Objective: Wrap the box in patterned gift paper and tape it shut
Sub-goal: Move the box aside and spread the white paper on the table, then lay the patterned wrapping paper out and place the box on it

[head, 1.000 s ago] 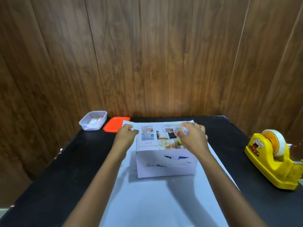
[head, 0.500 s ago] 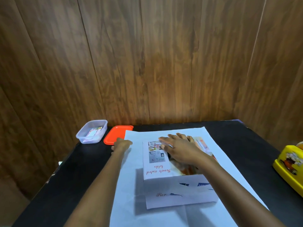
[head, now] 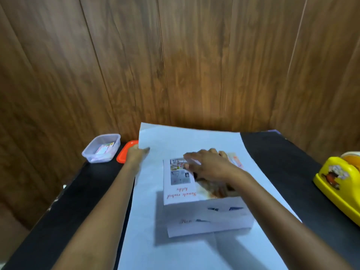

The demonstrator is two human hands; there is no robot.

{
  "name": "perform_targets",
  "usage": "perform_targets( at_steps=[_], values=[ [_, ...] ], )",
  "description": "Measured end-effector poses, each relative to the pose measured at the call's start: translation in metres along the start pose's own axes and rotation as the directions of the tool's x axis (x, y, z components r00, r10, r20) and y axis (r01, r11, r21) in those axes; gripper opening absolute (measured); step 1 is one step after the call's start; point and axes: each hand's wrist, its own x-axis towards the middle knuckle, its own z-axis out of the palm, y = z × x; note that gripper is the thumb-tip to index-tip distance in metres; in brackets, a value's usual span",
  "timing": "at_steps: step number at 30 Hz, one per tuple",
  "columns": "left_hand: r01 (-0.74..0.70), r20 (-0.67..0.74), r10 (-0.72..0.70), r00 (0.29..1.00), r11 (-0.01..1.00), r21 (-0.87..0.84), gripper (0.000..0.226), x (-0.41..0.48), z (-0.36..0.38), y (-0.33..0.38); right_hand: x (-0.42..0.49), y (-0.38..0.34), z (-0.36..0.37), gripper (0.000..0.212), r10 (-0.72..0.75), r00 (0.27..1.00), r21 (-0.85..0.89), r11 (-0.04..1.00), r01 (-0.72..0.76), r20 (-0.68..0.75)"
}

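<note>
The right hand lies flat, steadying the box; the left hand, seemingly pinching the paper, should draw it taut.

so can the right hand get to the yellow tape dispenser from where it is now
Probably yes: the right hand lies flat on the box, holding nothing, and nothing stands on the table between it and the tape dispenser.

The right edge crops the tape dispenser; the right hand is blurred.
</note>
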Motion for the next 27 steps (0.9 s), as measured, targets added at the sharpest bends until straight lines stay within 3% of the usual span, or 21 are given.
perform_targets(
  at_steps=[7,15,18,22,24,27],
  values=[
    [-0.027,-0.105,0.043,0.994,0.988,0.150,0.025,0.006,-0.007,-0.002,-0.032,0.006,-0.003,0.036,-0.028,0.997,0.129,0.991,0.018,0.070],
    [-0.088,0.033,0.092,0.995,0.991,-0.105,0.026,-0.029,-0.006,0.028,-0.039,0.016,0.002,0.041,-0.049,0.996,0.184,0.982,0.035,0.071],
    [-0.128,0.101,0.146,0.984,0.978,-0.164,0.018,-0.045,-0.006,0.038,-0.034,0.014,-0.012,0.046,-0.030,0.993,0.216,0.975,0.054,-0.115],
    [-0.166,0.180,0.211,0.961,0.957,-0.239,0.018,-0.072,-0.013,0.051,-0.005,0.013,-0.043,0.060,0.020,0.898,0.060,0.998,0.007,-0.439],
    [-0.167,0.197,0.232,0.953,0.939,-0.300,0.021,-0.082,-0.019,0.056,0.009,0.013,-0.056,0.074,0.029,0.858,-0.017,0.999,-0.044,-0.513],
    [-0.139,0.209,0.222,0.952,0.925,-0.352,0.029,-0.092,-0.026,0.063,0.026,0.018,-0.072,0.090,0.077,0.858,-0.020,0.995,-0.101,-0.508]
  ],
)
